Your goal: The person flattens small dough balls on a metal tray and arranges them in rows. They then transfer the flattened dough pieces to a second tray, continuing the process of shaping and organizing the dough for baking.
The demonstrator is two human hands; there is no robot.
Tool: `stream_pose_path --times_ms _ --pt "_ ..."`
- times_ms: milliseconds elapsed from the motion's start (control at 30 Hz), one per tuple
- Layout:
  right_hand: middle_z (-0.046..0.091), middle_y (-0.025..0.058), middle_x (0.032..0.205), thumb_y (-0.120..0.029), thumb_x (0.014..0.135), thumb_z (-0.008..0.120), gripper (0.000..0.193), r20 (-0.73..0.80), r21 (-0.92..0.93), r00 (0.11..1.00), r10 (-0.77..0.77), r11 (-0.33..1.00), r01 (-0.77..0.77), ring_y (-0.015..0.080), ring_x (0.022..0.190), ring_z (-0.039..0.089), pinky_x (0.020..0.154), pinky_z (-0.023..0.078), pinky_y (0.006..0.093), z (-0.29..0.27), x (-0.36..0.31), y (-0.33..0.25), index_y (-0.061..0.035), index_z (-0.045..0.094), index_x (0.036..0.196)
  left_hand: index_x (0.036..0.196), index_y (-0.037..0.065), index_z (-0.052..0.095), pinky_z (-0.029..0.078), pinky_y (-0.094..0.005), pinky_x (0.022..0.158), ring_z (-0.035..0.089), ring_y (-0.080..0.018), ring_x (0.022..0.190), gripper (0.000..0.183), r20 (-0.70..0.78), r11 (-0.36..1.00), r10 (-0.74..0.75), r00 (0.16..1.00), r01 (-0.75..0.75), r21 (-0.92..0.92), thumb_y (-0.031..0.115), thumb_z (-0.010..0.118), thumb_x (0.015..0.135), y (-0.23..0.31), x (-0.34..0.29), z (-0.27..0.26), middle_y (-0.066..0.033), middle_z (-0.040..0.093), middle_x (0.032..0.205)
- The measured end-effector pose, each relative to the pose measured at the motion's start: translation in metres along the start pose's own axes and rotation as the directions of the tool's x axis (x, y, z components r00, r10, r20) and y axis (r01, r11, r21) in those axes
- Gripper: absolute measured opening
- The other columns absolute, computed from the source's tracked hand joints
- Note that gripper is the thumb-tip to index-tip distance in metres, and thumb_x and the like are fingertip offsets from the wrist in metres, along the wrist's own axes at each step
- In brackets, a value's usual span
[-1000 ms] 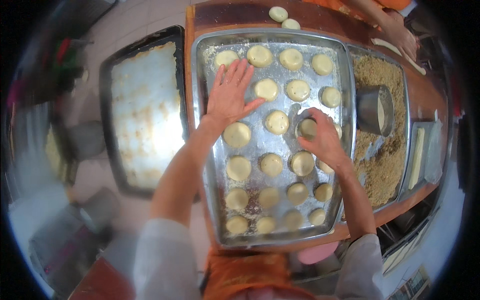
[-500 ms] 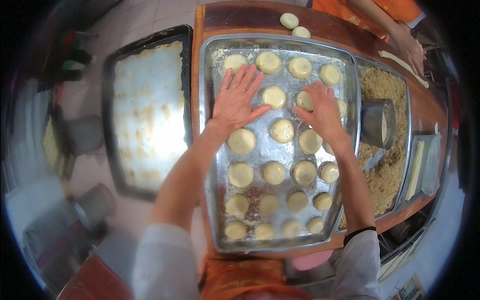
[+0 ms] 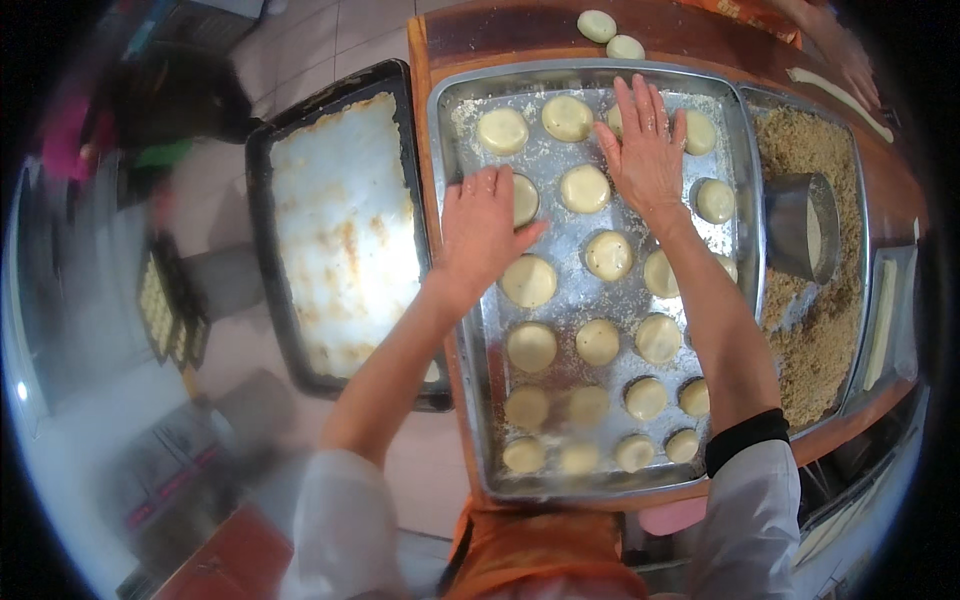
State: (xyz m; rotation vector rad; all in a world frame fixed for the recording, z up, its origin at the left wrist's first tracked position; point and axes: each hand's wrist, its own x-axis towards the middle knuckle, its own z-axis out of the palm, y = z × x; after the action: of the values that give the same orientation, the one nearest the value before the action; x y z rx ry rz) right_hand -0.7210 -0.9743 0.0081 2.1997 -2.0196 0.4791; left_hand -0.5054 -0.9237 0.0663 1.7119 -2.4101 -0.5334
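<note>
Rows of pale round dough pieces point(image 3: 584, 189) lie on a shiny, flour-dusted metal tray point(image 3: 745, 240). Over at the tray's left side, my left hand point(image 3: 482, 228) is open, palm down, with its thumb held out. Its fingers partly cover a flattened dough round point(image 3: 525, 200) in the second row. My right hand point(image 3: 650, 155) lies flat and open near the far edge, fingers stretched away from me. It hides most of one far-row dough round, whose left edge shows beside the fingers. Whether either palm presses down is hard to see.
A dark-rimmed baking tray point(image 3: 262, 240) lies left of the wooden table. To the right, a pan of brown crumbs point(image 3: 815, 150) holds a metal cylinder point(image 3: 795, 225). Two dough pieces point(image 3: 597, 26) sit beyond the tray. Another person's hand point(image 3: 855, 65) is near a dough strip point(image 3: 840, 100).
My left hand has drawn back from the far-left round to the second row. The right hand has moved farther away, up to the far row. The whole view has shifted slightly.
</note>
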Motion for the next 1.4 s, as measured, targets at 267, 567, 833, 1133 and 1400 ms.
stream_pose_path --times_ms 267,567,833,1133,1400 --pt "0.033 0.0095 0.145 -0.046 0.094 0.038 0.059 -0.012 0.042 1.000 0.022 0.999 -0.021 0.0255 0.133 0.030 0.110 0.014 0.0501 0.000 0.002 0.001 -0.0125 0.029 0.142 0.115 -0.004 0.047 0.046 -0.0441 0.080 0.053 -0.0381 0.097 0.065 -0.101 0.998 0.015 0.995 -0.022 -0.064 0.026 0.077 0.065 -0.007 0.000 -0.005 -0.0216 0.052 0.105" --pt "0.039 0.0106 0.140 -0.045 0.093 0.040 0.060 -0.033 0.091 0.999 0.010 0.996 -0.007 0.0263 0.130 0.034 0.109 0.017 0.0489 -0.003 0.003 -0.001 -0.0085 0.031 0.140 0.111 -0.006 0.052 0.043 -0.0431 0.087 0.053 -0.0359 0.101 0.060 -0.123 0.993 0.033 0.992 -0.019 0.113 0.029 0.076 0.067 -0.031 0.073 -0.016 -0.0218 0.054 0.107" --pt "0.038 0.0113 0.141 -0.044 0.093 0.042 0.060 -0.027 0.088 1.000 0.016 0.996 -0.014 0.0261 0.130 0.035 0.109 0.018 0.0481 -0.005 0.004 -0.001 -0.0078 0.031 0.140 0.128 -0.006 0.042 0.028 -0.0436 0.106 0.039 -0.0353 0.124 0.068 -0.172 0.934 0.330 0.928 -0.295 0.199 0.040 0.061 0.082 -0.034 0.072 0.001 -0.0227 0.044 0.130" --pt "0.043 0.0182 0.132 -0.031 0.082 0.064 0.064 0.177 0.439 0.984 0.027 0.893 -0.103 0.0341 0.119 0.042 0.101 0.032 0.0457 -0.041 -0.013 0.014 -0.0040 0.038 0.134 0.139 -0.003 0.028 0.013 -0.0438 0.113 0.024 -0.0315 0.136 0.079 -0.063 0.919 0.309 0.949 -0.281 0.276 0.057 0.042 0.089 -0.046 0.070 0.025 -0.0178 0.031 0.143" --pt "0.051 0.0221 0.115 -0.022 0.070 0.072 0.061 0.431 0.260 0.884 -0.179 0.963 0.068 0.0376 0.103 0.050 0.090 0.043 0.0426 -0.071 -0.028 0.027 0.0010 0.046 0.120 0.141 0.000 0.026 0.010 -0.0438 0.114 0.021 -0.0293 0.138 0.078 0.004 0.938 0.262 0.965 -0.256 0.236 0.057 0.040 0.090 -0.036 0.072 0.015 -0.0157 0.027 0.147"
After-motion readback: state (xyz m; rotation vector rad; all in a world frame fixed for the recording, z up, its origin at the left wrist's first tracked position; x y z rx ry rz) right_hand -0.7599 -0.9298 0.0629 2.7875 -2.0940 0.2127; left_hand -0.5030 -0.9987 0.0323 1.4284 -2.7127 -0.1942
